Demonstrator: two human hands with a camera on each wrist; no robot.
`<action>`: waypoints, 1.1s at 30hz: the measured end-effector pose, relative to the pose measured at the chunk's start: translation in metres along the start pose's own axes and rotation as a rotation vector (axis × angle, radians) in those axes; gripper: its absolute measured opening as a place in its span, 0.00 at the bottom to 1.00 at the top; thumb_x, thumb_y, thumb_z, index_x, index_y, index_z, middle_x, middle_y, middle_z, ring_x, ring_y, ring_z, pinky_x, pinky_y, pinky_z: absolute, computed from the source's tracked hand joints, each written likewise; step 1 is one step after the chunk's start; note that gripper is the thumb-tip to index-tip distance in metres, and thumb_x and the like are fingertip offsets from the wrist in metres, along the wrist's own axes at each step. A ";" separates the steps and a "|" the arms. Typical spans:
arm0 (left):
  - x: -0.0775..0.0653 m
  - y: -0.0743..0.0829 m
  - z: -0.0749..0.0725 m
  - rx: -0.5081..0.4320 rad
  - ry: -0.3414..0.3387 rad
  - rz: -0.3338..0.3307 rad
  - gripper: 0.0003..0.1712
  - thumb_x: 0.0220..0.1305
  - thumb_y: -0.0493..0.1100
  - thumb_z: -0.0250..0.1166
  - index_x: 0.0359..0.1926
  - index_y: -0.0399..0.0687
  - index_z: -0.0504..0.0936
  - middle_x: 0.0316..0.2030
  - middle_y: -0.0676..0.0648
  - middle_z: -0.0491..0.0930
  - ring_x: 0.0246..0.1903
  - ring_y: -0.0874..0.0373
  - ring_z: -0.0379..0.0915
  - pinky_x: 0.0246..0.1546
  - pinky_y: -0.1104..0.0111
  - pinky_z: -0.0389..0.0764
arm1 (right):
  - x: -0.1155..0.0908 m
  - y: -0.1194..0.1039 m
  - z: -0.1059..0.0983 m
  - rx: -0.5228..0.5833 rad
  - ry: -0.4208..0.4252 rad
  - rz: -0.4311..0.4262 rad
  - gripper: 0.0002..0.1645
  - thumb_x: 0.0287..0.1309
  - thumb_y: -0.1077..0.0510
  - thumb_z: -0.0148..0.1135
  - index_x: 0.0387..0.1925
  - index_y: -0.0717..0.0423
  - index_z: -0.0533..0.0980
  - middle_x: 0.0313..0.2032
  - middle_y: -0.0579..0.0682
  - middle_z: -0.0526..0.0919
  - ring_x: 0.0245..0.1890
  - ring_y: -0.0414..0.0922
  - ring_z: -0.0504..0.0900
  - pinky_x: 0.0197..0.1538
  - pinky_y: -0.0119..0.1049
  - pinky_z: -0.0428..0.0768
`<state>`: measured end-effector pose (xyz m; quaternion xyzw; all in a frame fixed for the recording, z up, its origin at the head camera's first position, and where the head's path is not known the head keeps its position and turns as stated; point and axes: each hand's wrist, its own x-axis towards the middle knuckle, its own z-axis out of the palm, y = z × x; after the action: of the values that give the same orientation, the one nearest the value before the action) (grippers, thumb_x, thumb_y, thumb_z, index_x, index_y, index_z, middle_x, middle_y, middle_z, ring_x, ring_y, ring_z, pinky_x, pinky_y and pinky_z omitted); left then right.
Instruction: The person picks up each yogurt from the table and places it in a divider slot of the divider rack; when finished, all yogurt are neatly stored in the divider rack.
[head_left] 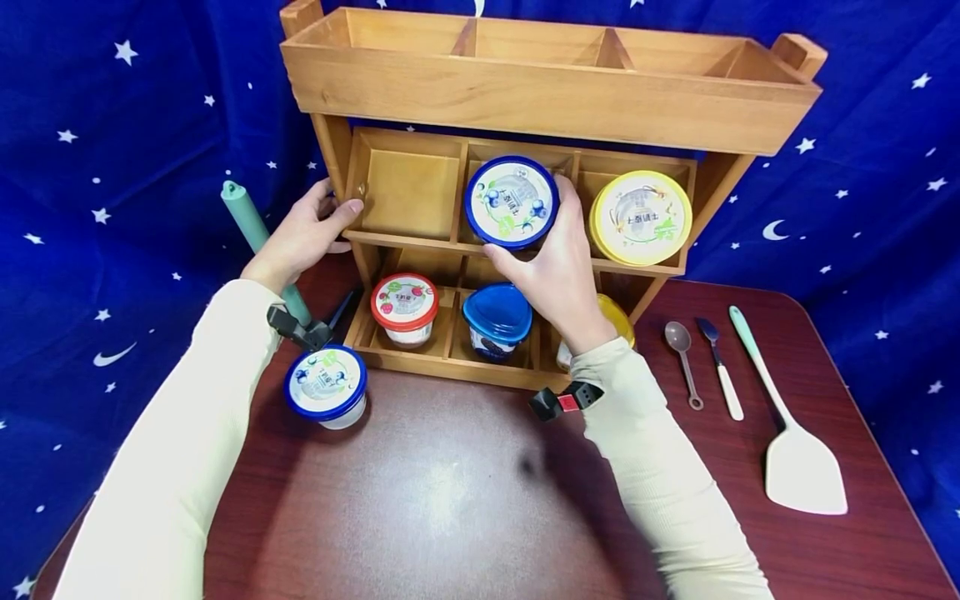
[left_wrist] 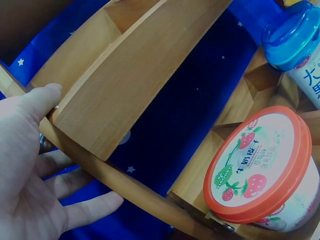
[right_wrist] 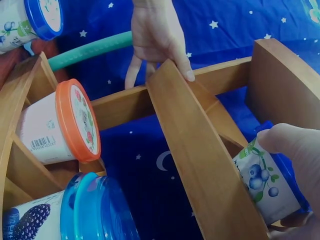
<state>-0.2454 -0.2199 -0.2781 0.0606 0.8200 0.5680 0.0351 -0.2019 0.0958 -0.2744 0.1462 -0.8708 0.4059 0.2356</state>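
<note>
My right hand (head_left: 558, 267) holds a blue-lidded blueberry tub (head_left: 512, 202) between thumb and fingers at the middle compartment of the rack's middle tier. In the right wrist view that tub (right_wrist: 267, 182) sits partly behind the tier's front board. My left hand (head_left: 307, 229) grips the left side of the wooden rack (head_left: 547, 96), its thumb over the tier's end wall and its fingers outside the upright. The compartment beside it is bare. A yellow-lidded tub (head_left: 641, 218) stands in the right compartment. Another blue-lidded tub (head_left: 326, 383) stands on the table below my left wrist.
On the lower tier are a red-lidded strawberry tub (head_left: 405, 308), a blue-lidded cup (head_left: 498, 321) and a yellow-lidded tub (head_left: 617, 321), partly hidden by my right wrist. A spoon (head_left: 681, 350), a spreader (head_left: 723, 375) and a spatula (head_left: 802, 467) lie right. A green rod (head_left: 247, 218) is left.
</note>
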 end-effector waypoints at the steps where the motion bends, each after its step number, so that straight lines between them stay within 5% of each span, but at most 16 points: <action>1: 0.000 0.000 0.000 -0.002 0.000 0.001 0.39 0.74 0.57 0.52 0.77 0.52 0.48 0.70 0.35 0.61 0.65 0.41 0.65 0.61 0.47 0.76 | 0.000 0.000 0.000 -0.002 -0.003 -0.002 0.63 0.47 0.43 0.76 0.74 0.60 0.49 0.69 0.58 0.62 0.68 0.49 0.65 0.75 0.36 0.61; 19: -0.001 0.000 0.000 0.009 0.000 0.010 0.39 0.74 0.58 0.52 0.77 0.50 0.48 0.69 0.34 0.62 0.65 0.40 0.66 0.61 0.47 0.75 | -0.006 -0.006 -0.003 -0.031 0.029 -0.084 0.64 0.49 0.46 0.76 0.75 0.59 0.46 0.72 0.59 0.56 0.72 0.47 0.58 0.76 0.32 0.56; 27: 0.000 -0.002 0.000 0.017 0.003 0.007 0.39 0.73 0.59 0.52 0.76 0.50 0.49 0.68 0.35 0.63 0.64 0.41 0.67 0.60 0.50 0.78 | -0.013 -0.020 -0.016 0.022 0.071 -0.181 0.59 0.49 0.47 0.77 0.73 0.61 0.53 0.70 0.57 0.62 0.70 0.44 0.61 0.75 0.31 0.60; 33: 0.000 -0.001 0.000 0.020 0.005 0.007 0.39 0.74 0.59 0.51 0.76 0.50 0.50 0.67 0.35 0.64 0.64 0.41 0.67 0.59 0.50 0.78 | -0.022 -0.037 -0.019 0.076 0.017 -0.245 0.57 0.49 0.48 0.77 0.73 0.59 0.56 0.70 0.55 0.64 0.71 0.41 0.62 0.75 0.34 0.62</action>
<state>-0.2454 -0.2202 -0.2794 0.0622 0.8255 0.5601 0.0305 -0.1615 0.0890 -0.2516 0.2569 -0.8285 0.4078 0.2851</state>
